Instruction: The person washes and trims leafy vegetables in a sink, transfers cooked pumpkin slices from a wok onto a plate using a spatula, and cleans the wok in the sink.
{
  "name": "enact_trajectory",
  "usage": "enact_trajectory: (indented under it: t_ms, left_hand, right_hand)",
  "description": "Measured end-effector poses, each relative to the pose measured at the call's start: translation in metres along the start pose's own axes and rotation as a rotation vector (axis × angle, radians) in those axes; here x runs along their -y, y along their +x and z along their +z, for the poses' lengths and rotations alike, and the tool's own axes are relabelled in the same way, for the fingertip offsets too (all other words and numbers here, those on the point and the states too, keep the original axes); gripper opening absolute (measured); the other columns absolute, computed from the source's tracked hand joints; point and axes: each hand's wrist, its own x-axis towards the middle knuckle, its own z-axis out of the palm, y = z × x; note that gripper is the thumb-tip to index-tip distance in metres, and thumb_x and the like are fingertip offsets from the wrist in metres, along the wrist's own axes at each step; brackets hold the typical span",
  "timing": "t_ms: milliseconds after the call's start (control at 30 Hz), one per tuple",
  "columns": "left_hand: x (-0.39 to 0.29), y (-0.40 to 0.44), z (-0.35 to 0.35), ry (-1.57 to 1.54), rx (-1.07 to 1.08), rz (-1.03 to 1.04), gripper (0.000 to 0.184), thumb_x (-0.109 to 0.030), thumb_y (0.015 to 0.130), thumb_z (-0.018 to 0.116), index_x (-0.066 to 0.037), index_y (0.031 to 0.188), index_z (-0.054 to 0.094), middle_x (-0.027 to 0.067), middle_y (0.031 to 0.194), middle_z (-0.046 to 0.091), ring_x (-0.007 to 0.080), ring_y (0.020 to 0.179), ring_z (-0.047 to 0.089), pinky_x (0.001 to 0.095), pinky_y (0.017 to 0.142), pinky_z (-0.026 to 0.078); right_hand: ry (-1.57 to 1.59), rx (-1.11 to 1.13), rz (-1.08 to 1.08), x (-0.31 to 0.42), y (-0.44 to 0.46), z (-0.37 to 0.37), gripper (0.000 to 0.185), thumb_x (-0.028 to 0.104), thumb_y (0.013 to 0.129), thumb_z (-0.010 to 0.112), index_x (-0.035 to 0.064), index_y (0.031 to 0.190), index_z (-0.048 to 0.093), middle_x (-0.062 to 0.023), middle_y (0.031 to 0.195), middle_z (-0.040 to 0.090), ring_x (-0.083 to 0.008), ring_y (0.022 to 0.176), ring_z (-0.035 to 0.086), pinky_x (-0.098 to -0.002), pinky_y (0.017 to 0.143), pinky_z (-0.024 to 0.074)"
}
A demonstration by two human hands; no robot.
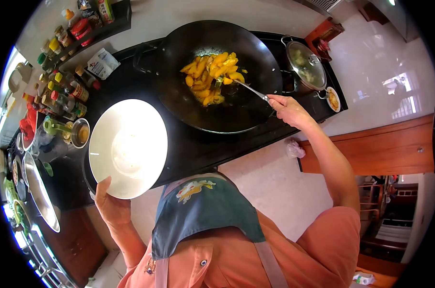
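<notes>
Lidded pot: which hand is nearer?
Right. The right hand is just below the pot in the picture; the left hand, holding the white bowl, is far off, lower left.

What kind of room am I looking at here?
Most likely a home kitchen: there's a large wok holding orange-yellow food pieces, a glass-lidded pot beside it, and a wall shelf lined with jars.

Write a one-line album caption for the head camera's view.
At a dark wok, the right hand holds a metal utensil among yellow-orange pieces while the left hand holds a white dish.
</notes>
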Motion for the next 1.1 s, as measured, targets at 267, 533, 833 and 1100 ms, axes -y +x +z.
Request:
enact_trajectory:
  t_ms: [267, 533, 833, 1100]
  left_hand:
    - [0.019, 0.004, 0.027, 0.038, 0.048, 0.003, 0.048, -0.016, 0.092, 0.058, 0.004, 0.135, 0.052, 0.0149, 0.13, 0.063, 0.0273, 0.114, 0.066, 0.0387, 0.094, 0.056]
    - [0.037, 0.015, 0.08, 0.204, 0.171, -0.022, 0.045, -0.018, 0.096, 0.059, 0.004, 0.135, 0.052, 0.015, 0.127, 0.064, 0.025, 0.112, 0.067, 0.0381, 0.089, 0.059]
    - [0.086, 0.072, 0.152, 0.196, 0.401, -0.087, 0.047, -0.016, 0.099, 0.058, -0.005, 0.142, 0.045, 0.0133, 0.135, 0.058, 0.0265, 0.119, 0.062, 0.0423, 0.094, 0.057]
    - [0.109, 0.102, 0.166, 0.177, 0.494, -0.037, 0.05, -0.027, 0.1, 0.063, -0.008, 0.141, 0.042, 0.0104, 0.131, 0.058, 0.0197, 0.115, 0.063, 0.0373, 0.092, 0.058]
  right_hand:
    - [-0.057, 0.014, -0.057, -0.017, 0.006, -0.015, 0.043, 0.033, 0.102, 0.056, 0.0057, 0.135, 0.06, -0.0015, 0.086, 0.064, -0.0116, 0.068, 0.053, -0.0295, 0.066, 0.0484]
    - [0.088, -0.002, -0.018, 0.001, -0.018, -0.047, 0.038, 0.031, 0.104, 0.054, 0.0173, 0.14, 0.059, 0.0107, 0.064, 0.036, -0.0001, 0.048, 0.03, -0.0197, 0.039, 0.0204]
    - [-0.031, -0.104, -0.208, 0.038, -0.094, -0.09, 0.042, 0.03, 0.103, 0.054, 0.0115, 0.14, 0.058, 0.0069, 0.07, 0.043, -0.0045, 0.059, 0.04, -0.0226, 0.052, 0.0335]
    - [-0.417, -0.351, -0.448, 0.035, -0.127, -0.031, 0.032, 0.027, 0.097, 0.063, 0.016, 0.127, 0.066, -0.0172, 0.078, 0.068, -0.0348, 0.067, 0.066, -0.0423, 0.062, 0.0499]
